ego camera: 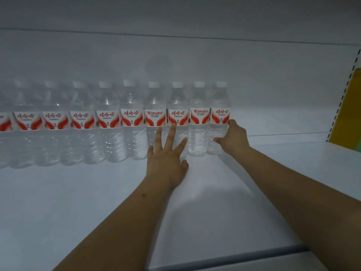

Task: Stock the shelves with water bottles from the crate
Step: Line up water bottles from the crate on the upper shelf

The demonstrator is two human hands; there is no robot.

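The end bottle (pixel 219 118) stands upright at the right-hand tip of the row (pixel 109 122), and that's where the action is. The right hand (pixel 233 138) is wrapped round its lower half from the right side, thumb low across the front, fingers curling up behind the edge of the red-and-white label. Firm grip, base of the bottle down on the shelf (pixel 97 202).

Just left of the end bottle, touching it, sits a second bottle (pixel 198 122) with its label in Latin letters, then a third (pixel 177 114) and a fourth (pixel 155 114) pressed close in line. The left hand (pixel 167 157) is spread wide in front of those two, fingers straight and fanned, tips up against their clear ribbed bodies below the labels. Nothing is gripped there; whether the heel of the palm touches the shelf is hard to tell.

Further left of the end bottle the row runs on, white caps level, shoulder to shoulder, blurring out at the frame's edge. All of it stands near the back panel (pixel 175 61).

Right of the end bottle the shelf lies bare out to a slotted upright (pixel 349 79), with a yellow surface (pixel 349 112) beyond it. Both forearms reach in from the lower right across the white shelf.
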